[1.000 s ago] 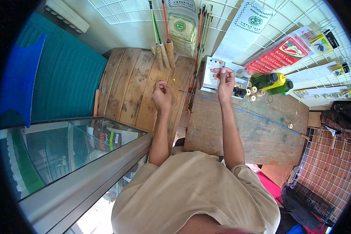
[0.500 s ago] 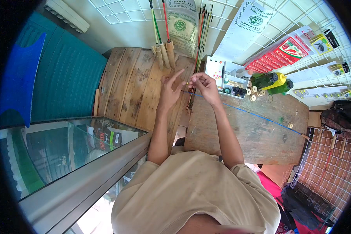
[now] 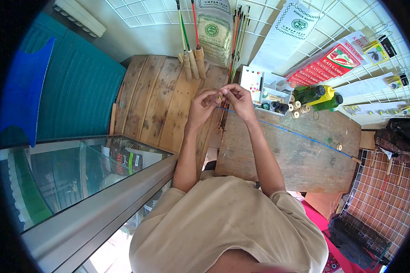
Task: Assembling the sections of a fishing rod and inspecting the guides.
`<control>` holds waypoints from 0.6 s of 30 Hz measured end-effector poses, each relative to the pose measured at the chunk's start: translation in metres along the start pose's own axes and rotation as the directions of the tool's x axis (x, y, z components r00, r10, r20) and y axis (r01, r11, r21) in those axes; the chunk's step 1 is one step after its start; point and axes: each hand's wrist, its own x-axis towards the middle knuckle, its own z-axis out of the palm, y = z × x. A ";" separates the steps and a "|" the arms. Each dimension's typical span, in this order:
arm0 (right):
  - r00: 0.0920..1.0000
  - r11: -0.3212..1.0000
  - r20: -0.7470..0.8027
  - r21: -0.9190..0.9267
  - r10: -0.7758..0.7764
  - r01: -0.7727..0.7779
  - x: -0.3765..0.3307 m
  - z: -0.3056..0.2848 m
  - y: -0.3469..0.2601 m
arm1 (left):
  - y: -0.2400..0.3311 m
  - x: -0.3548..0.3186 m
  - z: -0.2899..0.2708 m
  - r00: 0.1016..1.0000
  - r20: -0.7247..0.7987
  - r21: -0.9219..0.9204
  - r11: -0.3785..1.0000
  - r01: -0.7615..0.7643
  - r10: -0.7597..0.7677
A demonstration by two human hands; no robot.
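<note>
My right hand [image 3: 240,104] pinches a small yellow piece [image 3: 220,97] between thumb and fingertips; its exact kind is too small to tell. Against it from the other side, my left hand [image 3: 200,109] has its thumb and fingers closed together, and whatever they grip is hidden. A thin blue fishing rod [image 3: 289,130] runs from beside my fingertips, behind my right wrist, across the table to its brown handle [image 3: 356,160] at the far right.
Brown-handled rods [image 3: 199,63] stand on the plank table [image 3: 152,100]. A white tray [image 3: 278,84] of small parts, dark bottles [image 3: 310,93] and wooden spools [image 3: 296,109] line the back of the worn table [image 3: 259,154]. A glass case [image 3: 100,173] stands at my left.
My left hand's fingers, spread and raised before, have curled in to meet the right fingertips at the yellow piece. The right hand has hardly moved.
</note>
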 end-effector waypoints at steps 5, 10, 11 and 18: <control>1.000 0.998 -0.023 -0.068 -0.003 0.001 -0.001 0.001 0.003 | 0.003 0.005 -0.002 0.956 -0.194 0.148 0.970 -0.191 0.218; 0.997 0.943 -0.073 -0.332 -0.014 -0.012 -0.003 0.002 0.013 | 0.030 0.002 0.003 0.965 -0.256 -0.026 0.998 -0.064 0.055; 0.993 0.914 -0.078 -0.403 -0.089 0.051 -0.003 0.005 0.013 | 0.032 0.000 0.000 0.973 -0.231 0.050 0.999 0.016 -0.004; 0.941 0.793 -0.046 -0.552 -0.336 0.256 -0.003 0.006 0.013 | 0.043 -0.002 0.000 0.974 -0.216 0.301 0.944 0.134 -0.069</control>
